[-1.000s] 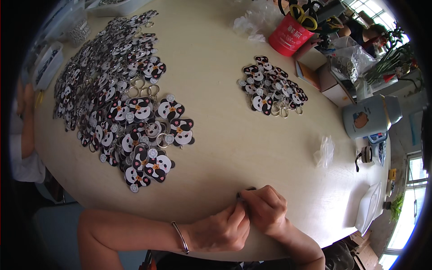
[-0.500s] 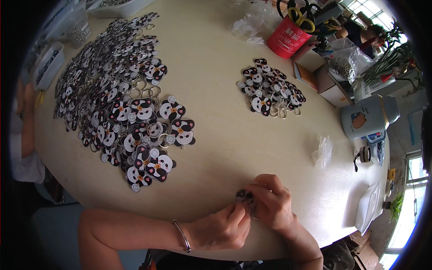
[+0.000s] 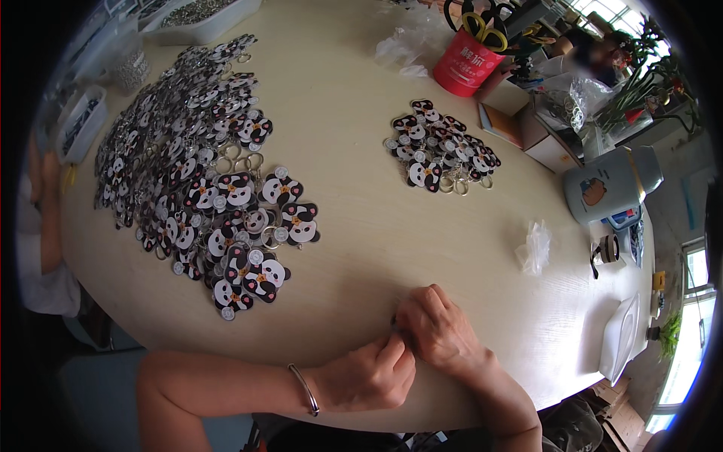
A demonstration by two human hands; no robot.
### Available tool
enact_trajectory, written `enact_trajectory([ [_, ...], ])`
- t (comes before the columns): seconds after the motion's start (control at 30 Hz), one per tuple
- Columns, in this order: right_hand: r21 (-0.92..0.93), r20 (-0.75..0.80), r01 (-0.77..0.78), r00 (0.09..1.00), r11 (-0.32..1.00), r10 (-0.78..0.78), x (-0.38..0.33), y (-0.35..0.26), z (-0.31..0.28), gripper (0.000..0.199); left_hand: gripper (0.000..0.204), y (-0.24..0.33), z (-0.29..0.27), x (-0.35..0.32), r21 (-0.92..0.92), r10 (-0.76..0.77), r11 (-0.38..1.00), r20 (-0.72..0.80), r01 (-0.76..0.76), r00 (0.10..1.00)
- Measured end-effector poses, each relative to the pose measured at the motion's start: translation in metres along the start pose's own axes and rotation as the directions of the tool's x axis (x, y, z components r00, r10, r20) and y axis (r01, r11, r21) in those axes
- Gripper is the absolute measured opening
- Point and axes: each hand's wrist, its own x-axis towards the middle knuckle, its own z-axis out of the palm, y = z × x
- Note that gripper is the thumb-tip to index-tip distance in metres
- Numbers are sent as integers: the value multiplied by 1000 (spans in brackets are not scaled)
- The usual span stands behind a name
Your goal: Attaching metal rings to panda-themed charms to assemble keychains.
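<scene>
My left hand (image 3: 369, 374), with a silver bangle at the wrist, and my right hand (image 3: 437, 329) meet at the table's near edge. Both are closed, fingertips pinched together around a panda keychain (image 3: 394, 320). Only a dark sliver of it shows; the fingers hide the rest. To the left spreads a large heap of panda keychains (image 3: 181, 166) with metal rings and small round tags. A smaller pile of the same keychains (image 3: 444, 151) lies beyond my right hand.
A red can of scissors (image 3: 467, 64) stands at the far right, near a grey-blue jug (image 3: 602, 184). Crumpled clear plastic (image 3: 535, 248) and a white tray (image 3: 620, 339) lie on the right. Tubs of metal parts (image 3: 199, 19) stand far left, near another person's arm (image 3: 50, 211).
My right hand has turned over and its fingers have curled in, covering the panda keychain that showed between the hands before. The view has shifted slightly.
</scene>
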Motion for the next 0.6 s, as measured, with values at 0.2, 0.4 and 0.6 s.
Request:
enact_trajectory([
  [0.2,192,-104,-61,991,980,82,-2,6,-4,22,27,-2,-4,1,7,12,1000,44,-12,999],
  [0.4,64,-33,3,999,998,-1,1,2,-5,24,25,1,-2,-1,1,5,1000,52,-5,999],
  [0.6,-90,163,2,987,996,12,9,-4,-9,22,25,3,-6,-2,-94,-7,995,219,28,976],
])
